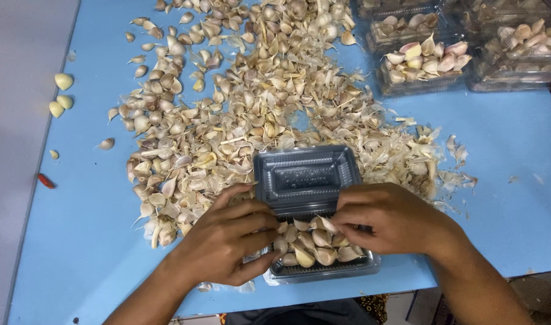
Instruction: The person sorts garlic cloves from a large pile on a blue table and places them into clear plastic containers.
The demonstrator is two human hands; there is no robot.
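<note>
A clear plastic clamshell box (305, 177) lies open at the near edge of the blue table (510, 180), its lid tipped back toward the garlic heap. Its bottom half (323, 272) holds several unpeeled garlic cloves (314, 241). My left hand (227, 238) grips the box's left side, fingers curled over the rim onto the cloves. From the other side my right hand (390, 216) holds the right rim, fingertips touching the cloves near the hinge.
A wide heap of garlic cloves and papery skins (239, 108) covers the table's middle and far side. Several filled clear boxes (426, 60) stand at the far right. A few peeled cloves (62, 93) and a red bit (46, 180) lie off the table's left edge.
</note>
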